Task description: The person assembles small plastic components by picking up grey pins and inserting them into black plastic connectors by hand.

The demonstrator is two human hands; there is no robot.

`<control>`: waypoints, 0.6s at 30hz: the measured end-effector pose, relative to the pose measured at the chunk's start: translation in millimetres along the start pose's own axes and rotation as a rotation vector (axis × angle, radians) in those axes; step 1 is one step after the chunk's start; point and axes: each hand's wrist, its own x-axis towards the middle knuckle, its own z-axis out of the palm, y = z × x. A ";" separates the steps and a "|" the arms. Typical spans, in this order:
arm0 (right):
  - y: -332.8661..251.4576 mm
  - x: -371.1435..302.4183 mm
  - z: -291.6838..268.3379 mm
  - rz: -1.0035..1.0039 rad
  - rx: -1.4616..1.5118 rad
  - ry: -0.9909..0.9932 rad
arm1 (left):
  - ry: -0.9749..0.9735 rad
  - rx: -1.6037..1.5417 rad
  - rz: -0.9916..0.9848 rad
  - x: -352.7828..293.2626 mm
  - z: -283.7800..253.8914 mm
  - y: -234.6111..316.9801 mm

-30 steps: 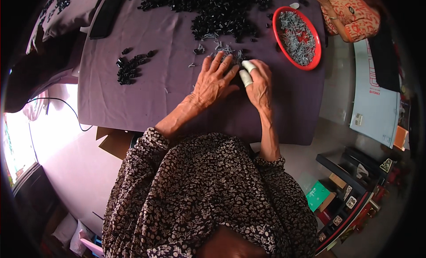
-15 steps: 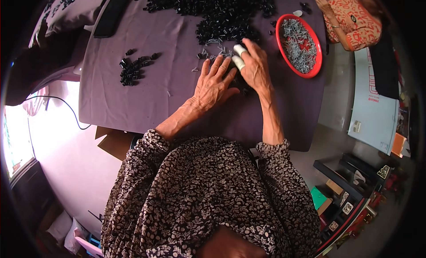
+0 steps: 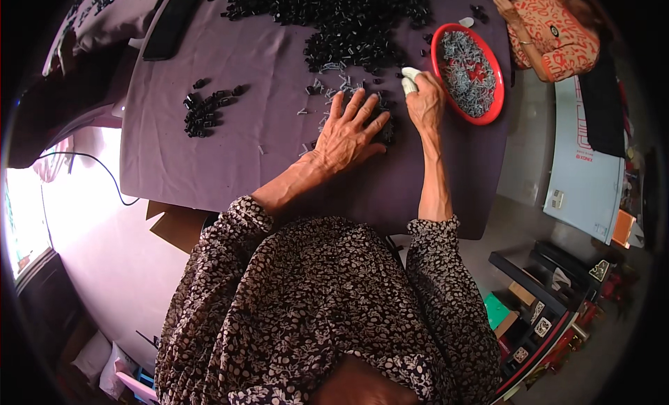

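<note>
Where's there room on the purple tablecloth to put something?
There's bare purple tablecloth between the phone and big black pile, below the small black pile, and below the red bowl. It's crowded by the left hand: grey pins.

We can pass freely along the near edge of the table, left of our left hand. Toward the far edge, a heap of black pieces bars us; near the right edge, a red basin stands just beside our right hand.
</note>
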 end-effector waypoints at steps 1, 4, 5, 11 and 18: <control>1.0 1.0 1.3 -0.001 0.002 0.000 | -0.023 0.021 0.012 -1.0 2.1 -0.3; 1.6 0.0 3.7 -0.052 0.052 -0.086 | -0.051 -0.023 -0.007 -8.5 -0.8 2.4; 1.7 -2.6 2.2 -0.051 0.056 -0.091 | -0.077 -0.048 -0.014 -10.4 -3.2 3.2; 1.6 -9.2 0.1 -0.054 -0.108 0.022 | -0.080 -0.081 -0.008 -10.4 -6.5 11.2; -6.8 -1.3 10.0 -0.103 -0.085 -0.032 | -0.008 -0.106 0.037 -18.6 -9.7 12.5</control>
